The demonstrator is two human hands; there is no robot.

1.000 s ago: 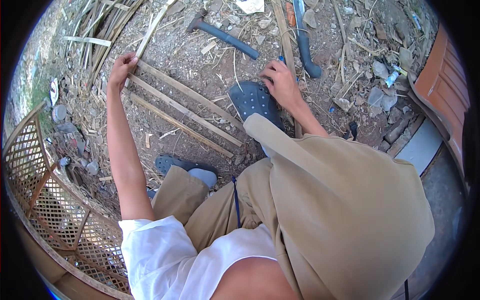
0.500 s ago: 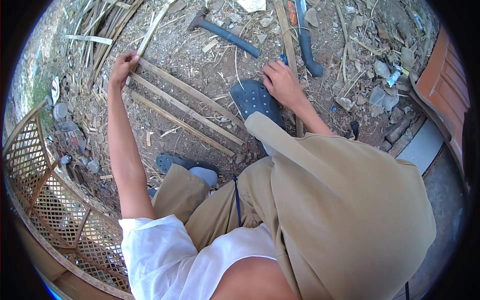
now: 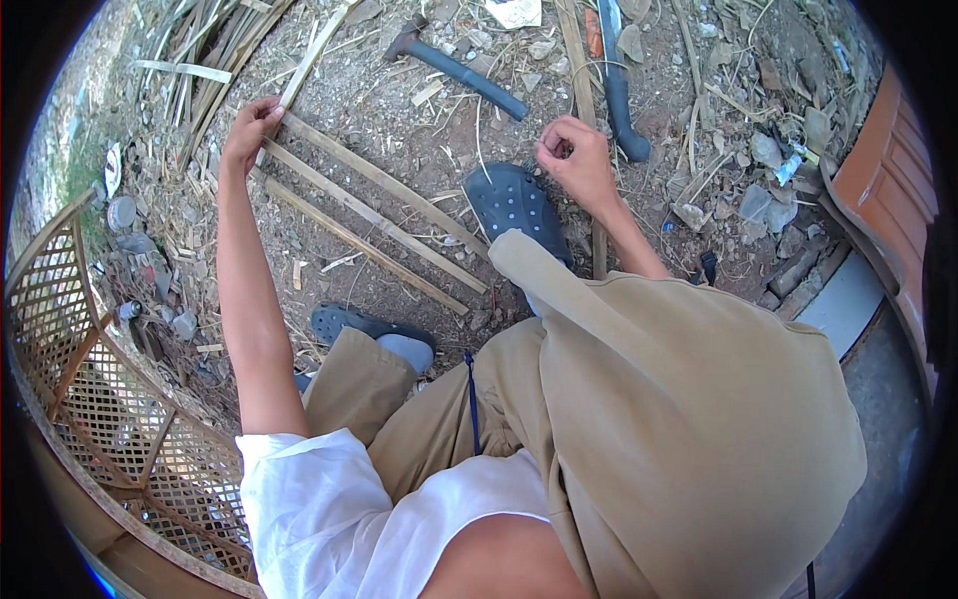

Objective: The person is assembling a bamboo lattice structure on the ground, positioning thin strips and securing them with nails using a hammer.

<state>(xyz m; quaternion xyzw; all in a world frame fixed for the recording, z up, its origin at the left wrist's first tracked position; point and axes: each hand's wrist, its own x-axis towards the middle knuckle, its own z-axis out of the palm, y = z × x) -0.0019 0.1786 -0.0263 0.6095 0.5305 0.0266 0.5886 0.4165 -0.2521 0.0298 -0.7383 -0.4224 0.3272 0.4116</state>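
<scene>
My left hand (image 3: 252, 135) is closed on a thin, pale wooden strip (image 3: 313, 58), which slants up and away from it. Below that hand three wooden slats lie on the ground, roughly side by side; the upper slat (image 3: 384, 182), the middle slat (image 3: 369, 213) and the lower slat (image 3: 359, 241) reach toward my feet. My right hand (image 3: 581, 160) is raised beside my dark clog (image 3: 511, 205) with its fingers curled in a pinch. Whatever it holds is too small or hidden to make out. A hammer (image 3: 464, 76) lies between the hands, farther off.
A dark-handled tool with a metal blade (image 3: 621, 100) lies beside a long wooden piece (image 3: 577, 60). Bundled strips (image 3: 205, 75) are at far left. A lattice panel (image 3: 130, 414) curves along the left, and a brown ridged panel (image 3: 888, 180) stands at right. Debris litters the ground.
My right hand has lifted slightly and its fingers have curled tighter; the small blue thing beside it no longer shows. My left hand keeps its hold on the strip, shifted very little.
</scene>
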